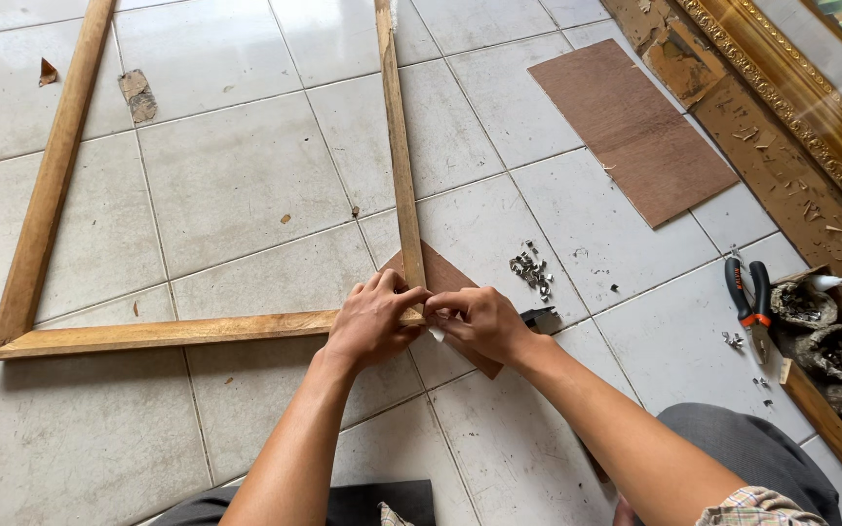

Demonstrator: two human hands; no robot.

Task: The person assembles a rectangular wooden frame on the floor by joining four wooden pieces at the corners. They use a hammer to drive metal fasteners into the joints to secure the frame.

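Observation:
A large wooden frame (163, 333) lies flat on the tiled floor, its near right corner under both hands. My left hand (374, 319) presses on the corner joint, fingers curled over the wood. My right hand (484, 321) meets it from the right, fingertips pinched on something small and pale at the joint; what it is I cannot tell. A small brown triangular board (448, 281) lies under that corner. A dark tool (542, 318) peeks out just behind my right hand.
A pile of small metal staples (532, 270) lies right of the corner. Red-and-black pliers (750, 302) rest further right. A brown plywood sheet (631, 127) lies at upper right, beside an ornate gold frame (811, 93). My knee (733, 448) is at lower right.

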